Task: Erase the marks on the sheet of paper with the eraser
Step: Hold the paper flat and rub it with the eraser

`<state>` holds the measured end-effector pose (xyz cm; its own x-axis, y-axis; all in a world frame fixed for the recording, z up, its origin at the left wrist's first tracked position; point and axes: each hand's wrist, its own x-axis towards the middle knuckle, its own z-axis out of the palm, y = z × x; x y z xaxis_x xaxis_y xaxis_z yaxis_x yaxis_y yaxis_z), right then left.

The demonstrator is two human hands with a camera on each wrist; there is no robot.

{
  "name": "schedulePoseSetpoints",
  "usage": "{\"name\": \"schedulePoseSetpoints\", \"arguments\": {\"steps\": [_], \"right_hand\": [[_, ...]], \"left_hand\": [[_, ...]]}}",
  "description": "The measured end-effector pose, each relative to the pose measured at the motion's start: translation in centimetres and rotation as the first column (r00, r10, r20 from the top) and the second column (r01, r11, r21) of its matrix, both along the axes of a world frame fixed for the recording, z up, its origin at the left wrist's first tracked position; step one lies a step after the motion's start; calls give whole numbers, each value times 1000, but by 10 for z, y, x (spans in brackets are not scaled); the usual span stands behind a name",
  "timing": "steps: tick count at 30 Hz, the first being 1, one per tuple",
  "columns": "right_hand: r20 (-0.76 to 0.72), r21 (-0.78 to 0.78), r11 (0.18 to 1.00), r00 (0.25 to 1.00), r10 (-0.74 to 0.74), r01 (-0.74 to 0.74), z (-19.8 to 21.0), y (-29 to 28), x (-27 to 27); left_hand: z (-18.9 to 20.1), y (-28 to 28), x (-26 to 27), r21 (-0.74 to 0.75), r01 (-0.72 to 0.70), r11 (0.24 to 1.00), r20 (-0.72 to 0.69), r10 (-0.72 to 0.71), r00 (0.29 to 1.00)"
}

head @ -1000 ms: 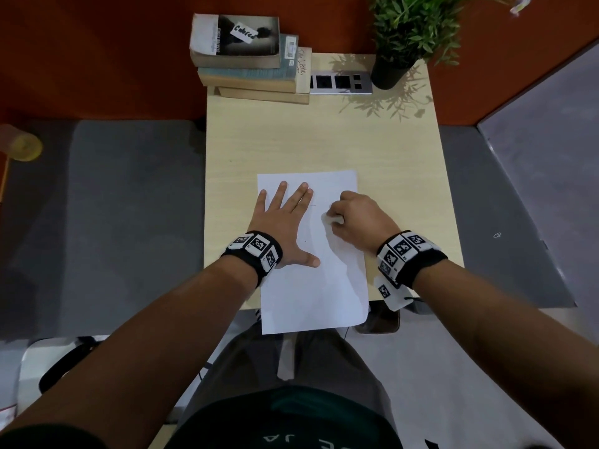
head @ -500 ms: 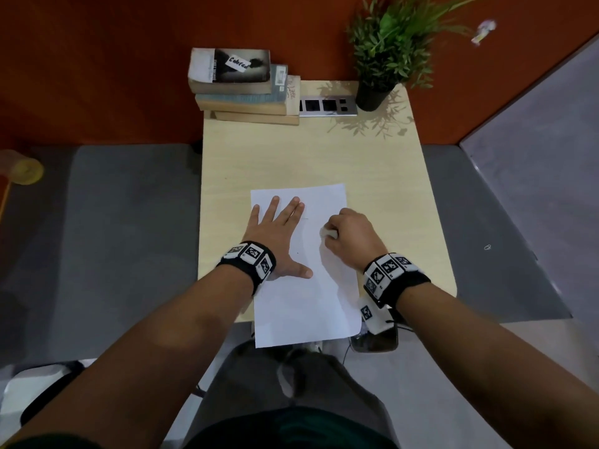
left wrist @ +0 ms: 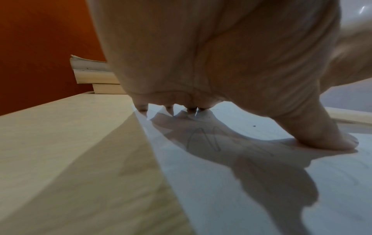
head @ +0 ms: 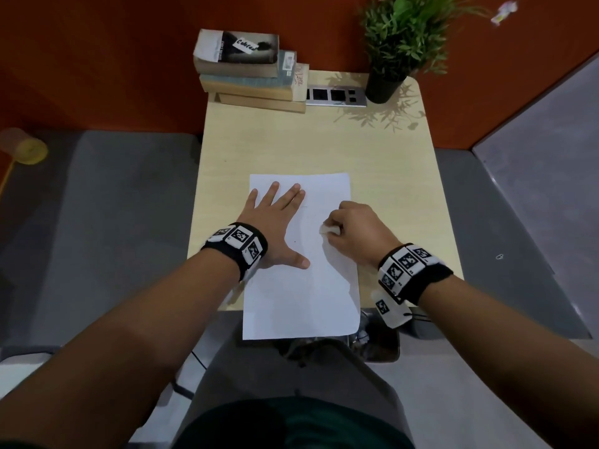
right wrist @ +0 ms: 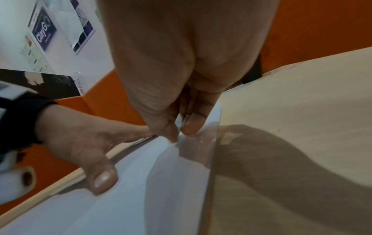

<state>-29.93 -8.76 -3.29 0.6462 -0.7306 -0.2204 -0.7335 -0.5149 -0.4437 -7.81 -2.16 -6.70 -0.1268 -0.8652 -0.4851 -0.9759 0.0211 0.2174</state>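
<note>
Comparing head views: right hand (head: 358, 233) has shifted a little toward 6 o'clock along the right side of the paper (head: 301, 303) in the last second, while the left hand (head: 275, 228) has kept its place, fingers straight and spread, palm pressing the sheet flat. Judgement: an erasing stroke is under way, not finished. Right grip is narrow, thumb and fingers pinched on the eraser (head: 329, 229), a small white block touching the paper. Paper is thin, white, matte, rectangular; its 6 o'clock end overhangs the tabletop (head: 389, 176), a pale wood-grain surface with rounded corners. At 12 o'clock: stacked books (head: 246, 76), potted plant (head: 392, 43).

Left wrist view: fingertips (left wrist: 142, 108) and thumb of the left hand (left wrist: 221, 55) bear on the paper (left wrist: 261, 190). A zigzag pencil mark (left wrist: 203, 139) lies under the palm, in shadow, unerased. A small dot sits at 2 o'clock of it. Judgement: this hand must move off before that mark can be reached.

Right wrist view: eraser (right wrist: 179, 122) shows only as a white sliver between the thumb and fingertips of the right hand (right wrist: 181, 63), low on the sheet. Paper (right wrist: 120, 198) bows up slightly near its right edge, so it is limp and could crease under a hard rub. Left hand (right wrist: 80, 143) at 9 o'clock, thumb flat.
</note>
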Motion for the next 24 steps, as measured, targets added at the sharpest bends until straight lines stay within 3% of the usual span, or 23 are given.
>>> {"name": "schedulePoseSetpoints", "arguments": {"steps": [5,10,14,19,24], "right_hand": [[50,-64,995,996,-72,76,-2,-14,-1],[-1,-67,997,999,33,-33,-1,-1,3],[14,-89,994,998,-65,66,-1,-12,2],[-5,-38,999,1000,21,-21,0,6,3],[9,-78,994,997,-77,77,1,-4,4]], "left_hand": [[-2,-2,0,-8,-16,1000,-7,16,1000],[-3,0,0,-20,-19,1000,-15,19,1000],[-2,0,0,-18,-17,1000,-23,16,1000],[0,1,-1,-11,-16,1000,-18,16,1000],[0,0,-1,-8,-15,1000,-10,15,1000]]}}
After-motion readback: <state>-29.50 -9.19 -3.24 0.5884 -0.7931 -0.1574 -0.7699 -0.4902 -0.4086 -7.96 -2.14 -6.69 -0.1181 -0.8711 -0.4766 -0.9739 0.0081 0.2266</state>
